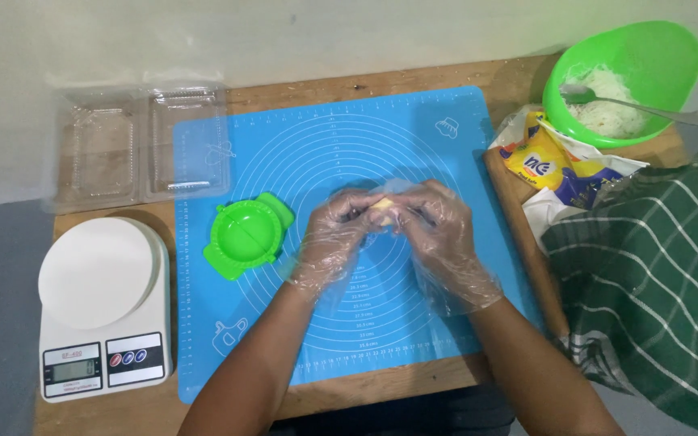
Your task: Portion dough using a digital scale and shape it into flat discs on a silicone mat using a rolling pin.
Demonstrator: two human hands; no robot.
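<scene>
Both hands wear thin, clear disposable gloves and meet over the middle of the blue silicone mat, which lies flat on the wooden tabletop. The left hand and the right hand hold one small piece of pale yellow dough between them, just above the mat's printed circles. The fingers of both hands are curled inward and pinch the dough from opposite sides; the fingertips of the two hands touch or nearly touch around it. Most of the dough is covered by the fingers, so its full shape cannot be told.

Just beside the left hand, on the mat's left part, lies a green round hinged press mould, opened flat. Left of the mat stands a white kitchen scale with a round white platform. Behind the scale, at the tabletop's far left corner, lies a clear plastic clamshell container, opened out.

At the far right corner stands a green bowl holding a white shredded filling, with a metal spoon resting in it, handle pointing right. Just in front of the bowl lies a yellow and white packet. A green cloth with white stripes covers the right edge of the tabletop, well apart from the hands.
</scene>
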